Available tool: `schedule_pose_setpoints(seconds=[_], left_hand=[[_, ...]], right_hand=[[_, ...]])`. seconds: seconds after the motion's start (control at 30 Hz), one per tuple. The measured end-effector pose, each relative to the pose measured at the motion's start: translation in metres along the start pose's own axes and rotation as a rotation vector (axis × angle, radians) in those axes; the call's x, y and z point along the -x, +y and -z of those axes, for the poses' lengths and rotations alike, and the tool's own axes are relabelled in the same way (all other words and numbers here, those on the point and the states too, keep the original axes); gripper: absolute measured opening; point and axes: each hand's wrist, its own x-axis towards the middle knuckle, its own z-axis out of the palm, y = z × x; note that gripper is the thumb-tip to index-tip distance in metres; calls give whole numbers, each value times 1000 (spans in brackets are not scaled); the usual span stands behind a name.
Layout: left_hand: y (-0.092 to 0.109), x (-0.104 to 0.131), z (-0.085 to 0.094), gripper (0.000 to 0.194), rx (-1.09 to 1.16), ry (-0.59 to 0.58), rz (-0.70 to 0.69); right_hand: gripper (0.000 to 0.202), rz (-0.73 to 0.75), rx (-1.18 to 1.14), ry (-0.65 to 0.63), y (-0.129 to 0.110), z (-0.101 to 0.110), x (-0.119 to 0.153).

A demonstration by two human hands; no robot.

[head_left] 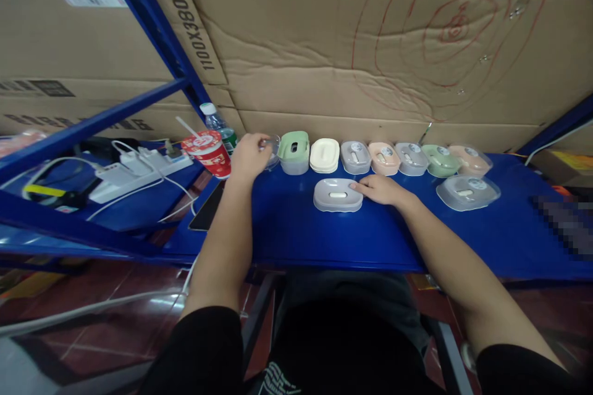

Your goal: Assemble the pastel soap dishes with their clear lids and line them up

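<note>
On the blue table [296, 234], my right hand [380, 189] touches the right end of a grey oval container [338, 195] with a small white bar in its middle. My left hand [251, 154] has its fingers closed on the edge of a clear plastic lid [273, 153]. Just right of that lid stands a green box [294, 153] with a dark slot. A stack of cream lids [324, 155] comes after it. Farther right, grey [356, 157], peach [384, 158] and green [443, 161] containers form a row. A grey one under clear plastic [468, 192] sits in front.
At the left stand a red cup [208, 153] with a straw and a water bottle [219, 125]. A white power strip [139, 174] with cables lies beyond the blue frame [139, 99]. Cardboard [296, 49] backs the table. A dark flat object [206, 208] lies near my left forearm.
</note>
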Motion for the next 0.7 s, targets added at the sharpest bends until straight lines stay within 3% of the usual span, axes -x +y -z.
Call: schedule_pose_setpoints(seconds=[0.17, 0.27, 0.53, 0.7], left_hand=[[-10, 2, -3, 23, -275, -320, 108], [-3, 4, -2, 14, -311, -378, 145], [3, 1, 8, 18, -110, -286, 297], [-1, 1, 6, 20, -24, -60, 312]], right_hand=[[70, -4, -15, 12, 2, -2, -1], [70, -1, -31, 27, 3, -2, -1], [68, -12, -3, 7, -1, 1, 0], [68, -12, 4, -3, 1, 0, 0]])
